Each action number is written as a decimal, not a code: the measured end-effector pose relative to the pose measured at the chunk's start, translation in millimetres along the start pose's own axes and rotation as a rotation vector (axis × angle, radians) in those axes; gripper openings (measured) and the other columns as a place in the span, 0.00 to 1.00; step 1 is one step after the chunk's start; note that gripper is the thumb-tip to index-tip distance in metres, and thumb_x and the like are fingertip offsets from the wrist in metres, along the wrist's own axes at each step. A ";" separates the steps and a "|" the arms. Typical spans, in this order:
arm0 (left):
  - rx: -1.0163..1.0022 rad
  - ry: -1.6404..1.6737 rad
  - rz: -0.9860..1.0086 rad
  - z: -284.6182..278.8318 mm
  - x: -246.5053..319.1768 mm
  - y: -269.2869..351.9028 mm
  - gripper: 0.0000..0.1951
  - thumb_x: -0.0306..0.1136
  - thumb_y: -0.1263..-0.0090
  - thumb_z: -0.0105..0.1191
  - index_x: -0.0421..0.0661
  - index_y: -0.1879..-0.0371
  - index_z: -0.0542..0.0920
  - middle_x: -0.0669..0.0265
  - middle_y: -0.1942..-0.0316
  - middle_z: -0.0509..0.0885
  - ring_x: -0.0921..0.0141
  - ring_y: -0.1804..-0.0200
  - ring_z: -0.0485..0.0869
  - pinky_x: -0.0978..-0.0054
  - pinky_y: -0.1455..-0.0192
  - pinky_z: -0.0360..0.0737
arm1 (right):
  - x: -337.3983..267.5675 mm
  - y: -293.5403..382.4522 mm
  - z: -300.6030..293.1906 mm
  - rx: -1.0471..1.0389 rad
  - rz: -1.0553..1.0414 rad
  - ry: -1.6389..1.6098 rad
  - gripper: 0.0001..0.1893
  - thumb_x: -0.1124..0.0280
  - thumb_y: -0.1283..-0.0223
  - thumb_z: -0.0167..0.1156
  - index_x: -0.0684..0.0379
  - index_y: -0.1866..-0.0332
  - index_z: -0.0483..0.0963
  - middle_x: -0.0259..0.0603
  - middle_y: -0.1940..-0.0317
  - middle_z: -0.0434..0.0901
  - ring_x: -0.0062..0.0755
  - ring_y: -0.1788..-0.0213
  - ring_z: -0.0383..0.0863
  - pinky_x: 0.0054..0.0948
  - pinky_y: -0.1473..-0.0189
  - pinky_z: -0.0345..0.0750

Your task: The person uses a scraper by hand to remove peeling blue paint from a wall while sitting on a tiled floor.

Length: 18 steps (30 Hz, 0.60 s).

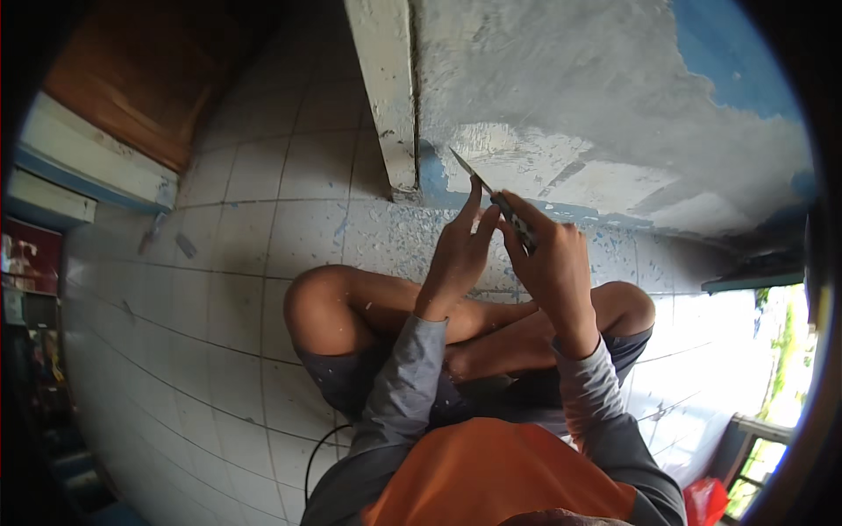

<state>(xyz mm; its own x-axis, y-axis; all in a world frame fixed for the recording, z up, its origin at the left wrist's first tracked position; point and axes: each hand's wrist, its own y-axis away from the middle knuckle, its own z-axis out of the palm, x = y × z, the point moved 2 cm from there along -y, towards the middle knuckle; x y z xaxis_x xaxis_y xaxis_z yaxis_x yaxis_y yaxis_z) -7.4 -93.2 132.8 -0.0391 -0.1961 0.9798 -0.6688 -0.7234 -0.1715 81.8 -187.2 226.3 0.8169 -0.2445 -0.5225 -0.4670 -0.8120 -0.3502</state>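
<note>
My right hand point(552, 256) grips the dark patterned handle of a knife point(515, 217), whose thin blade points up and left towards the wall point(539, 158). My left hand point(460, 243) is raised beside it, a fingertip at the blade and the thumb near the handle's front end. Whether the left fingers pinch the blade cannot be told. Blue paint is largely off the wall's lower part, where pale and grey patches show. Flakes of paint point(408, 230) lie scattered over the tiled floor at the wall's foot.
A worn white door frame post point(388, 98) stands left of the wall. Another frame and a brown wooden panel point(131, 85) are at upper left. A small grey object point(186, 245) lies on the tiles. A red plastic bag point(705, 501) is at lower right. My crossed legs are below my hands.
</note>
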 end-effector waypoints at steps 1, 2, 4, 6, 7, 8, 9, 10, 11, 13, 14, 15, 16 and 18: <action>0.050 -0.029 0.006 4.7 1.7 -1.8 0.29 0.44 0.13 0.42 0.36 0.22 0.61 0.47 0.56 0.88 0.60 0.53 0.89 0.65 0.53 0.81 | -1.6 -5.3 1.0 0.004 0.009 0.033 0.17 0.65 0.35 0.66 0.51 0.42 0.84 0.51 0.74 0.86 0.53 0.71 0.87 0.44 0.67 0.83; 0.063 -0.047 0.011 7.2 3.1 -1.2 0.29 0.44 0.13 0.42 0.36 0.22 0.62 0.48 0.56 0.88 0.62 0.54 0.89 0.66 0.53 0.81 | -3.0 -11.6 2.3 0.006 0.017 0.065 0.17 0.65 0.36 0.66 0.49 0.43 0.84 0.51 0.74 0.86 0.54 0.71 0.87 0.45 0.67 0.83; 0.045 0.000 -0.009 4.0 11.8 -3.9 0.28 0.44 0.13 0.42 0.37 0.23 0.64 0.53 0.55 0.88 0.67 0.54 0.86 0.68 0.51 0.80 | 4.6 -13.1 4.3 -0.009 -0.003 0.081 0.16 0.65 0.37 0.66 0.47 0.44 0.84 0.49 0.75 0.86 0.55 0.72 0.86 0.47 0.69 0.82; -0.051 0.014 -0.086 -8.3 16.7 -2.8 0.26 0.45 0.12 0.40 0.37 0.27 0.69 0.58 0.56 0.87 0.72 0.53 0.82 0.69 0.48 0.78 | 6.9 -3.0 -8.2 -0.039 0.043 0.052 0.16 0.66 0.38 0.67 0.48 0.44 0.84 0.48 0.72 0.87 0.53 0.69 0.87 0.46 0.66 0.83; -0.117 -0.036 -0.129 -11.9 19.7 -1.9 0.26 0.45 0.12 0.39 0.36 0.29 0.71 0.61 0.57 0.87 0.74 0.53 0.80 0.70 0.46 0.77 | 8.6 -2.8 -14.9 -0.069 0.070 0.028 0.17 0.67 0.38 0.67 0.49 0.43 0.84 0.47 0.70 0.88 0.52 0.67 0.89 0.44 0.64 0.84; -0.081 0.031 -0.218 -11.4 20.7 3.1 0.25 0.47 0.12 0.38 0.36 0.33 0.73 0.59 0.55 0.86 0.73 0.51 0.80 0.70 0.44 0.76 | 15.5 -3.3 -10.8 -0.005 0.062 -0.037 0.18 0.69 0.39 0.68 0.49 0.43 0.84 0.46 0.69 0.88 0.50 0.67 0.89 0.43 0.64 0.84; -0.063 0.050 -0.263 -5.8 15.8 3.1 0.27 0.49 0.12 0.38 0.36 0.33 0.73 0.58 0.53 0.86 0.72 0.50 0.80 0.70 0.44 0.76 | 12.7 -11.9 -1.1 -0.027 0.025 -0.073 0.18 0.70 0.39 0.66 0.49 0.43 0.84 0.46 0.69 0.88 0.49 0.67 0.90 0.42 0.65 0.84; 0.007 0.045 -0.312 -8.8 -3.5 1.3 0.28 0.52 0.13 0.37 0.37 0.34 0.73 0.57 0.51 0.85 0.70 0.49 0.80 0.70 0.43 0.76 | 14.2 -18.7 37.5 -0.010 -0.024 0.002 0.09 0.68 0.37 0.62 0.52 0.54 0.86 0.49 0.73 0.87 0.51 0.67 0.90 0.45 0.66 0.85; 0.075 0.036 -0.353 -14.9 -26.9 -0.9 0.30 0.54 0.13 0.36 0.37 0.34 0.73 0.56 0.49 0.84 0.69 0.48 0.80 0.70 0.43 0.76 | 17.5 -25.3 81.0 -0.189 -0.043 0.186 0.08 0.68 0.37 0.61 0.58 0.61 0.85 0.53 0.71 0.87 0.53 0.65 0.90 0.45 0.64 0.86; 0.116 0.022 -0.423 -49.7 -35.9 1.9 0.32 0.58 0.14 0.36 0.38 0.32 0.71 0.55 0.49 0.84 0.70 0.55 0.80 0.72 0.52 0.75 | 5.7 -20.7 110.4 -0.158 -0.001 0.095 0.11 0.61 0.37 0.63 0.58 0.61 0.85 0.55 0.69 0.87 0.57 0.63 0.90 0.49 0.61 0.86; 0.113 0.000 -0.447 -72.6 -25.0 6.5 0.33 0.59 0.15 0.37 0.39 0.30 0.70 0.55 0.51 0.84 0.73 0.62 0.79 0.75 0.60 0.75 | -10.7 -19.2 94.6 -0.188 0.026 -0.005 0.14 0.56 0.36 0.64 0.55 0.58 0.86 0.55 0.70 0.87 0.57 0.63 0.89 0.50 0.60 0.85; 0.131 0.030 -0.505 -74.9 2.8 13.2 0.34 0.59 0.15 0.38 0.39 0.28 0.68 0.55 0.53 0.85 0.77 0.71 0.76 0.79 0.70 0.72 | -9.2 -14.8 78.8 -0.231 0.072 -0.091 0.17 0.52 0.36 0.64 0.53 0.55 0.87 0.54 0.70 0.87 0.58 0.63 0.89 0.52 0.60 0.85; 0.131 0.078 -0.469 -74.4 28.5 17.6 0.35 0.62 0.17 0.39 0.41 0.27 0.68 0.57 0.55 0.86 0.79 0.77 0.69 0.81 0.77 0.64 | -2.6 -12.7 70.7 -0.232 0.081 -0.103 0.17 0.52 0.36 0.64 0.53 0.55 0.87 0.54 0.70 0.87 0.58 0.63 0.89 0.52 0.60 0.85; 0.078 0.187 -0.421 -72.5 54.1 25.1 0.38 0.60 0.18 0.44 0.42 0.21 0.61 0.59 0.54 0.85 0.82 0.83 0.61 0.85 0.82 0.57 | 27.6 -7.7 56.8 -0.227 0.022 -0.234 0.21 0.45 0.35 0.64 0.50 0.51 0.87 0.53 0.70 0.87 0.59 0.63 0.88 0.52 0.57 0.83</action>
<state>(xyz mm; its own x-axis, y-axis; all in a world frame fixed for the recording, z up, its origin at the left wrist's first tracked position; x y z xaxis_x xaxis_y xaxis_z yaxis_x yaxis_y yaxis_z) -80.1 -74.0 189.0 0.0859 0.2424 0.9664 -0.5978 -0.7634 0.2446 88.7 -157.6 170.3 0.6952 -0.1566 -0.7015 -0.3751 -0.9116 -0.1682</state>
